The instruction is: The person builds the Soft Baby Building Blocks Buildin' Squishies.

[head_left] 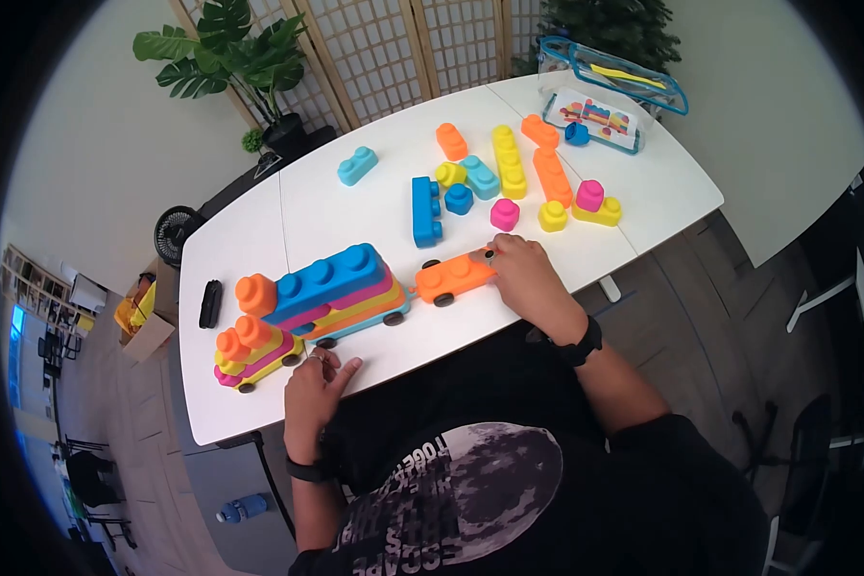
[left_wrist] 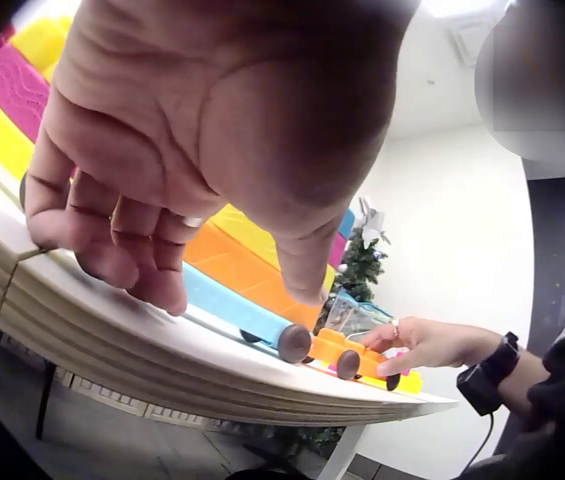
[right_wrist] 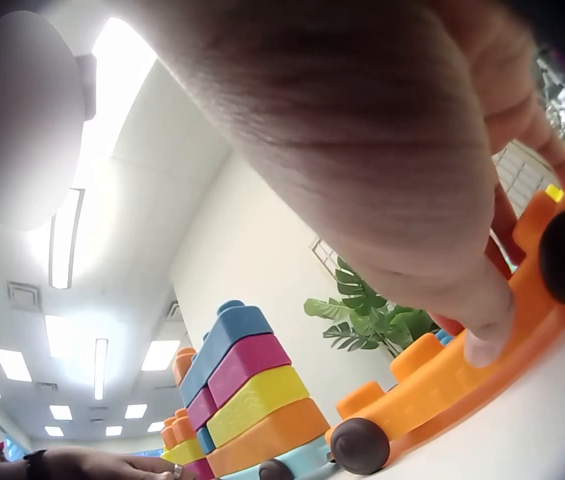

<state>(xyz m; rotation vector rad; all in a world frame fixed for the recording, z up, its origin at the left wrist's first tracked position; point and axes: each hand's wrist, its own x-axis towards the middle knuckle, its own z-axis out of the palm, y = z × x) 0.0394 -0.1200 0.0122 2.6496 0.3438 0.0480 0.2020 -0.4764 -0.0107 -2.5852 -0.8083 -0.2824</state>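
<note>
My right hand (head_left: 538,288) grips the rear end of a flat orange toy wagon (head_left: 439,279) with dark wheels, thumb on its near side in the right wrist view. The wagon's front end meets the back of a light blue wheeled base (head_left: 370,323). On that base rises a stack of long blocks in orange, yellow and pink, topped by a blue block (head_left: 331,278). Ahead stands a yellow and pink toy engine (head_left: 259,357) with orange blocks on top. My left hand (head_left: 315,396) rests at the table's near edge beside the engine, fingers loosely bent, holding nothing.
Loose blocks lie across the far right: a tall blue block (head_left: 423,213), a yellow one (head_left: 509,161), an orange one (head_left: 552,178) and several more. A light blue block (head_left: 358,166) lies apart. A clear bag (head_left: 610,82) stands behind; a black object (head_left: 210,304) lies left.
</note>
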